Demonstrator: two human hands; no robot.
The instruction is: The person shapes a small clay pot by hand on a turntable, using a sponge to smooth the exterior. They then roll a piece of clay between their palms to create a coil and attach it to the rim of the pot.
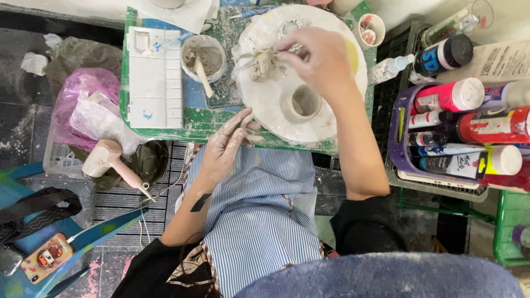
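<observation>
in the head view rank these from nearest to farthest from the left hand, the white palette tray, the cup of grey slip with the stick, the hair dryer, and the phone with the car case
From the left hand:
1. white palette tray, up and to its left on the table
2. cup of grey slip, above it; too close to the tray to rank firmly
3. hair dryer, left, off the table
4. phone, far lower left

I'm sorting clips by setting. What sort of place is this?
Probably a small craft or clay-and-paint work corner. The right hand works a clay lump on a round white board, beside a cup of slurry, a white palette and a crate of paint bottles.
</observation>
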